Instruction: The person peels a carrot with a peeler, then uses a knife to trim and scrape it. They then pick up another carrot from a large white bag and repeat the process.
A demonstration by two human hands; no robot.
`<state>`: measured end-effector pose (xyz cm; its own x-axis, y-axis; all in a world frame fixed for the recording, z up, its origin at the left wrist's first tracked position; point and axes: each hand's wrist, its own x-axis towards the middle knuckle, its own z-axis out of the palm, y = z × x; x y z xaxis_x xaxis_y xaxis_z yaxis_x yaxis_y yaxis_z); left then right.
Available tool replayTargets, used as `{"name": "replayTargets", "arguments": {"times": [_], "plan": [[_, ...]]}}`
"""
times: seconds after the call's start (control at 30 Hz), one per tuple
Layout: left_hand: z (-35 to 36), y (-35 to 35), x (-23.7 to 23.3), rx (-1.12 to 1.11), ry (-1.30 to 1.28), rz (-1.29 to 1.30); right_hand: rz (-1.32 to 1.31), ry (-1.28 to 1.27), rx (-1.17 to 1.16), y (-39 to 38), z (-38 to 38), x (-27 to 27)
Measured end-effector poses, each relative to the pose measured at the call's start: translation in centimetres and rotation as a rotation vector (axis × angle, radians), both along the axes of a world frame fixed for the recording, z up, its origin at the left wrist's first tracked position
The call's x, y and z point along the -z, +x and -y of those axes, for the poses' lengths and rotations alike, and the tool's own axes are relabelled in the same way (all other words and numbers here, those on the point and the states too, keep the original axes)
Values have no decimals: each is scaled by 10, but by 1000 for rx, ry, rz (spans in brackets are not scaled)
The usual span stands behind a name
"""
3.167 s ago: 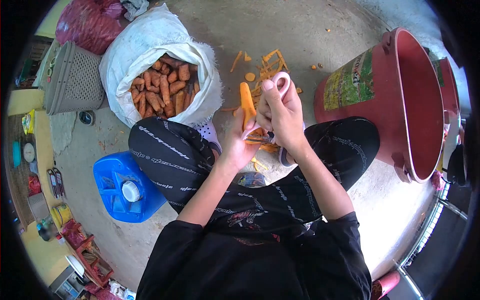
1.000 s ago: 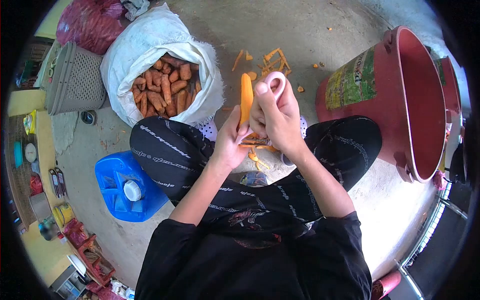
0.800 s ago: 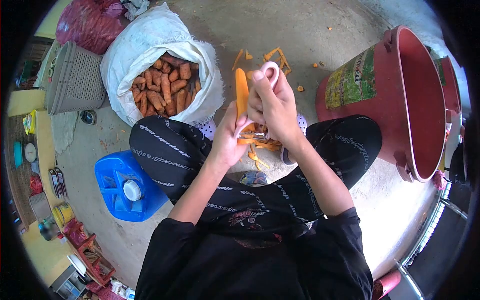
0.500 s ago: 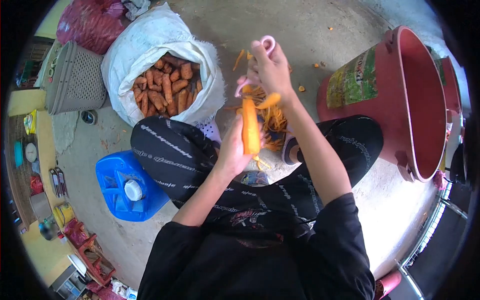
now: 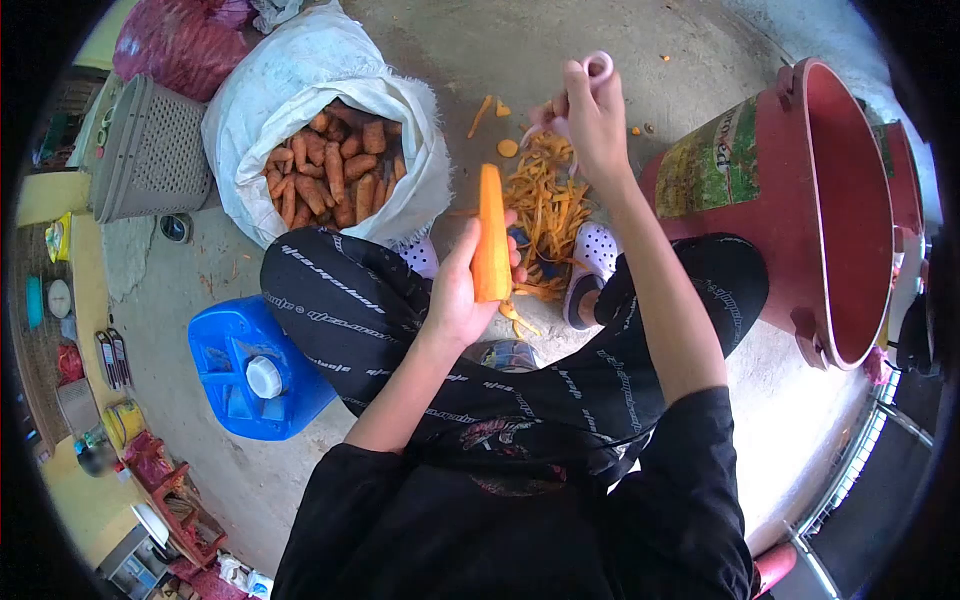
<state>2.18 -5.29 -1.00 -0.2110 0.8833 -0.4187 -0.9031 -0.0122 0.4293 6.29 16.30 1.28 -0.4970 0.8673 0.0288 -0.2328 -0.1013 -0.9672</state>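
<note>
Gripping an upright carrot, the left hand bends inward; the outstretched right hand clasps a peeler.

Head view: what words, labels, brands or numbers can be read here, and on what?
Label on the red bucket: printed words, too blurred to read.
White lettering repeated on the black trousers: too small and warped to read.
Carrot in the left hand, peeler in the right hand: no lettering seen.
</note>
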Motion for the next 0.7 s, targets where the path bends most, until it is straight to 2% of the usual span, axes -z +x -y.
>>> {"name": "replayTargets", "arguments": {"times": [0.03, 0.13, 0.23, 0.37, 0.5, 0.6, 0.7], "plan": [[1, -1, 2, -10, 51, 70, -60, -81, -34, 8, 21, -17], [-9, 4, -20, -68, -69, -101, -165, -312, -150, 25, 77, -56], [-5, 3, -16, -20, -31, -18, -199, -446, -217, 34, 107, -68], [0, 3, -6, -28, 60, 61, -210, -383, -278, 36, 119, -58], [-6, 11, -24, -37, 0, -47, -118, -321, -193, 32, 112, -50], [1, 12, -8, -24, -46, -82, -112, -253, -89, 18, 82, -40], [2, 15, -4, 7, -98, -28, -95, -154, -96, -1, 42, -29]]}}
